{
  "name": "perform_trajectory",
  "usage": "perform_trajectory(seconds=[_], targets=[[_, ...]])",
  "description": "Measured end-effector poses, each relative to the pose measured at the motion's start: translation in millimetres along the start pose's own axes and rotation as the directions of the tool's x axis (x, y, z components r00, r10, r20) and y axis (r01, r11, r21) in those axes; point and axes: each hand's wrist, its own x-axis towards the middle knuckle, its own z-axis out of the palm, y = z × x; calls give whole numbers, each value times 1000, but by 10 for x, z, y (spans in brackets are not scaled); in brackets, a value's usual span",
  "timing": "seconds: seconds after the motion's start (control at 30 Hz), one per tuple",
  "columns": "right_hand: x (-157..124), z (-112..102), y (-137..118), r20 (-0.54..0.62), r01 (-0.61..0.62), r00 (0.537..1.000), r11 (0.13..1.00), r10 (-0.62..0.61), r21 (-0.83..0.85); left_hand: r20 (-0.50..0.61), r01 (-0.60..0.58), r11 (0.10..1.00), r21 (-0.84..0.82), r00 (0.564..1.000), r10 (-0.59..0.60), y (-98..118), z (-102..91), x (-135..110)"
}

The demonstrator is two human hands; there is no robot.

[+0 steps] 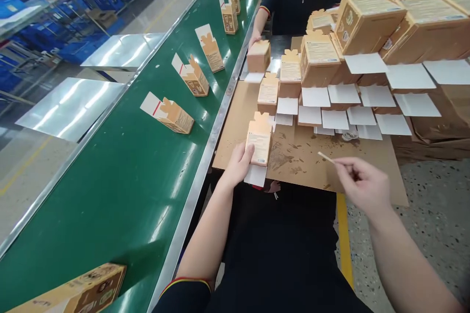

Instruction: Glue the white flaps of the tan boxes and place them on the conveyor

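Clamps a brown carton (260,142) in the left hand (238,164), thumb pressed across the printed face, remaining fingers hidden behind the side wall. Pinches a thin stick (326,157) between thumb and forefinger of the right hand (363,186), tip aimed toward the carton yet well apart from it. Probably weighs next to nothing: hollow thin card, stiff only along the folds, easily dented by a hard squeeze, smooth without being slippery. Best taken by the two side walls, right at the present grip of the left fingers, clear of the loose white flap (256,175) hanging just below the thumb. Shows kraft-brown card, a pale printed label in front, a scalloped crown-like top rising beyond the fingertips. Stands upright over the near edge of a scuffed cardboard sheet (304,166), just beside the green conveyor belt (121,181) outside the left knuckles. Beyond the right fingertips, stacked cartons (330,83) with white flaps out; farther still, a co-worker's hand (254,38) touching another carton (258,55).
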Motion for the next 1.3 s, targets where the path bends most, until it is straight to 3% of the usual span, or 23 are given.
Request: perform_trajectory(seconds=[0.1,0.2,0.4,0.63,0.73,0.83,0.97,1.1,1.3], targets=[[-249,316,-267,38,26,999,997,-29,69,23,127,959,-253,992,-125,68,-57,-220],[-289,664,-429,89,72,993,995,-78,67,-21,126,925,-358,990,-142,96,-101,-152],[-110,1208,-285,120,235,967,970,-227,-62,-71,111,970,-217,989,-129,36,-87,60],[-119,1398,-202,170,353,930,922,-326,-160,-110,78,983,-163,989,-97,-13,-38,8],[-154,1418,-277,209,397,906,910,-367,-123,-78,52,987,-151,995,-64,-29,4,0],[-188,1323,-311,174,359,922,932,-347,-48,-37,-11,994,-105,999,7,-39,77,-51],[-265,1019,-257,59,211,975,977,-213,32,-20,-122,990,74,992,124,-51,184,-209],[-393,720,-191,9,38,999,996,-39,81,-24,-132,956,260,989,143,-64,203,-336],[-577,605,-211,-17,-69,997,990,72,120,-19,-113,891,440,991,135,-69,201,-320]])
